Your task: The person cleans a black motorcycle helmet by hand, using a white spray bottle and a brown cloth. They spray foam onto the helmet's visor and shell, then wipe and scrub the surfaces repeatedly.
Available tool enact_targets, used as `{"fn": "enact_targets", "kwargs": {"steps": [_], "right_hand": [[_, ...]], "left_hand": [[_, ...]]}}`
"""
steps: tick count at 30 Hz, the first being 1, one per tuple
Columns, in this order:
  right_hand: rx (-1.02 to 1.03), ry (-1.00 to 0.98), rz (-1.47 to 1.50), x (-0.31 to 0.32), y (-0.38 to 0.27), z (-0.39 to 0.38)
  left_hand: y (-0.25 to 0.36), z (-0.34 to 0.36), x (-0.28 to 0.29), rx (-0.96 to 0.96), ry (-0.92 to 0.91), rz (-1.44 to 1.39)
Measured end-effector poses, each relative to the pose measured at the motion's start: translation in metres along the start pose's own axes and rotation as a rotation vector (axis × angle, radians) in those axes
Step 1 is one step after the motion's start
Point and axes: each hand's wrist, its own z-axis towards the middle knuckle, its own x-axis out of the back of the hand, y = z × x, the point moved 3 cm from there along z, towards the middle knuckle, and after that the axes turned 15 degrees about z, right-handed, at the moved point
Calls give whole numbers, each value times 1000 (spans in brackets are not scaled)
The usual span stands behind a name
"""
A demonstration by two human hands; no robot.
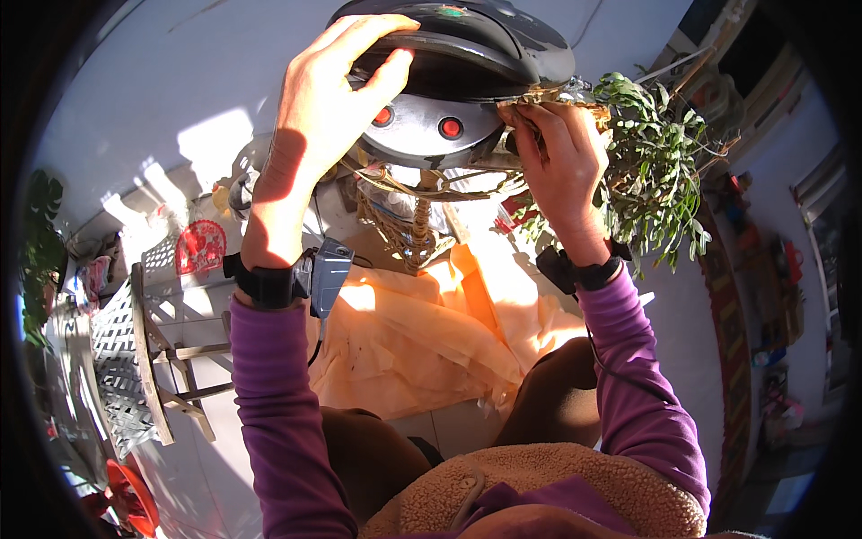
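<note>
A black rounded appliance with a hinged-looking lid sits at the top of the view. Its silver front panel carries two round red buttons or lights. My left hand grips the left edge of the black lid, thumb below and fingers on top. At the appliance's right side, my right hand is closed, fingertips pinched against its edge near something brownish and crumpled. What exactly these fingers hold is hidden. Under the appliance is a woven rattan stand with a slim stem.
Leafy green plant crowds my right hand. An orange cloth is spread on the floor before my knees. To the left are a wooden-framed woven chair and a red basin. A white wall rises behind.
</note>
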Motion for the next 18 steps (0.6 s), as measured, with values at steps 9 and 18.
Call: {"fn": "enact_targets", "kwargs": {"steps": [9,18], "right_hand": [[-105,60,-27,19,26,-10],[-387,117,-146,70,88,-27]], "left_hand": [[2,3,-1,13,48,-42],[0,-1,1,-24,14,23]]}}
